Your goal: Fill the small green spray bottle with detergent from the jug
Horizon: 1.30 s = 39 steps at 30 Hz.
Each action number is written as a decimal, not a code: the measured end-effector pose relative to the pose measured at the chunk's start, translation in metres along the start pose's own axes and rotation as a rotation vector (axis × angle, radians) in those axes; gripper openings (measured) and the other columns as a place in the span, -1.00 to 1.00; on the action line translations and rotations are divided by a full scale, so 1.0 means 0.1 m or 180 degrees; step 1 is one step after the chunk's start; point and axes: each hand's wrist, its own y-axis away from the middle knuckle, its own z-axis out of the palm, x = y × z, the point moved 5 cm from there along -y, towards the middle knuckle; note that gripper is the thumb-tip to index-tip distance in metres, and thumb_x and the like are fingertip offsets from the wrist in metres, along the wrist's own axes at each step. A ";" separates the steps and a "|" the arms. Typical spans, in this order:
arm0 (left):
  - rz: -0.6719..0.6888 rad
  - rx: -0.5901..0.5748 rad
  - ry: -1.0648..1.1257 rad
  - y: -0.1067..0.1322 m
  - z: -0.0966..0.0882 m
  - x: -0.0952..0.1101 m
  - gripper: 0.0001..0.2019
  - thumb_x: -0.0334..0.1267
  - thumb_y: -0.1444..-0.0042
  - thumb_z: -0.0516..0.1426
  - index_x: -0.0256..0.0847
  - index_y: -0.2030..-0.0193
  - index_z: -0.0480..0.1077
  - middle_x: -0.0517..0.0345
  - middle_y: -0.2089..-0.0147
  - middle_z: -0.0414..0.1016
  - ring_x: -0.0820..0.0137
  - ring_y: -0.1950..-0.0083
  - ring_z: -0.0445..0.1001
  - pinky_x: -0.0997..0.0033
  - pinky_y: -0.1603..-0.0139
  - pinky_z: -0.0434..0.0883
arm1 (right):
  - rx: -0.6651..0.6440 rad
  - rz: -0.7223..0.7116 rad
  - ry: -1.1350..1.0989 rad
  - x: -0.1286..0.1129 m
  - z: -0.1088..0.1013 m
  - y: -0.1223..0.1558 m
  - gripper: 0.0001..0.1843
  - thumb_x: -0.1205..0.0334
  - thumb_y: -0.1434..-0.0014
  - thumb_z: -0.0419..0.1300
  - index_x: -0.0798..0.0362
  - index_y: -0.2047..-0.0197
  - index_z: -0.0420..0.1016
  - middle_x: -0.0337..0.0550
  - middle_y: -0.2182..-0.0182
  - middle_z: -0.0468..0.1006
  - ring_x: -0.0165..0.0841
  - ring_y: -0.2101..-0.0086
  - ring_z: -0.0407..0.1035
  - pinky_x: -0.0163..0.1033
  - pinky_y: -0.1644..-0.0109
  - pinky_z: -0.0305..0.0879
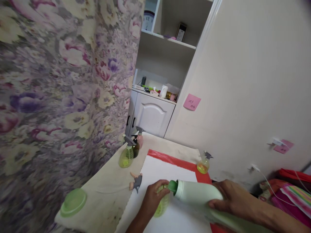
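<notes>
My left hand (155,194) is wrapped round the neck of a clear yellow-green spray bottle (161,207), which stands on white paper without its spray head. My right hand (228,197) grips a large pale green jug (198,191), tipped nearly level with its mouth to the left. At that mouth is a darker green spout-like piece (173,186), right by the bottle's top and my left fingers. Whether liquid is flowing cannot be made out. A grey and peach spray head (136,183) with a clear tube lies left of the bottle.
A light green lid (73,202) sits at the table's left corner. Spray and pump bottles (126,157) stand at the back left, another spray bottle (203,165) at the back right. Floral curtain (73,106) borders the left, a white wall (243,97) the right.
</notes>
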 end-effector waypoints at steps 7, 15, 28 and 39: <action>-0.0026 -0.0059 -0.0037 0.01 0.01 0.06 -0.81 -0.23 0.01 0.20 -0.15 0.22 0.54 0.17 0.20 0.63 0.23 0.10 0.53 0.39 0.04 0.37 | -0.0095 -0.0050 0.0315 0.01 0.00 0.00 -0.55 -0.22 -0.04 0.21 0.05 0.40 0.49 -0.16 0.46 0.58 -0.32 0.45 0.39 -0.29 0.43 0.12; -0.0055 -0.0069 -0.0078 0.02 0.02 0.10 -0.82 -0.25 0.01 0.20 -0.16 0.23 0.53 0.17 0.21 0.62 0.23 0.10 0.52 0.40 0.04 0.35 | -0.0050 -0.0094 0.0432 0.03 0.00 -0.01 -0.54 -0.22 -0.03 0.21 0.05 0.42 0.46 -0.15 0.47 0.57 -0.32 0.45 0.38 -0.29 0.44 0.09; -0.0063 -0.0104 -0.0076 0.00 0.02 0.06 -0.80 -0.22 0.01 0.21 -0.19 0.22 0.53 0.12 0.19 0.61 0.21 0.09 0.50 0.35 0.03 0.35 | -0.0120 -0.0082 0.0406 -0.02 -0.03 0.00 -0.61 -0.13 -0.03 0.22 0.07 0.42 0.48 -0.16 0.47 0.59 -0.35 0.47 0.39 -0.30 0.45 0.07; -0.0047 -0.0152 -0.0096 -0.01 0.02 0.05 -0.81 -0.24 0.00 0.20 -0.18 0.22 0.52 0.14 0.22 0.60 0.23 0.12 0.50 0.37 0.06 0.34 | -0.0078 -0.0038 0.0525 0.00 -0.04 0.00 -0.64 -0.11 -0.03 0.22 0.05 0.39 0.50 -0.12 0.43 0.63 -0.27 0.42 0.46 -0.26 0.42 0.11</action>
